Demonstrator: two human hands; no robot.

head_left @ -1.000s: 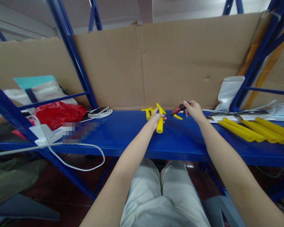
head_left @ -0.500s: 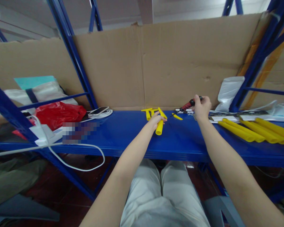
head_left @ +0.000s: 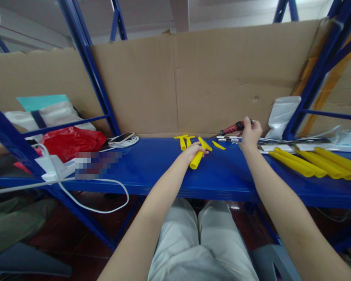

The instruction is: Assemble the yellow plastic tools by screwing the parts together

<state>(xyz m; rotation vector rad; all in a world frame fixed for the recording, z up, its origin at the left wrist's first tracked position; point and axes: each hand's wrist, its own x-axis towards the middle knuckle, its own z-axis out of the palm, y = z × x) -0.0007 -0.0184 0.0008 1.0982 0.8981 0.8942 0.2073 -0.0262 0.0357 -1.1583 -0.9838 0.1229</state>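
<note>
Grips a yellow T-shaped plastic piece [head_left: 196, 160] in the left hand [head_left: 191, 152], with fingers clamped round its stem, over a blue metal shelf [head_left: 152, 168]. Pinches a screwdriver with a red-and-black handle [head_left: 231, 128] in the right hand [head_left: 250, 134], right of the T-shaped piece; points the thin shaft towards it, but cannot tell about contact. Has two more yellow T-shaped pieces [head_left: 182, 143] just left of it, a curved yellow sliver [head_left: 218, 145] just right, yellow tubes [head_left: 292, 162] well right.

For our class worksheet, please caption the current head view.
Left hand grips a yellow T-shaped piece while the right hand holds a red-and-black screwdriver.
</note>
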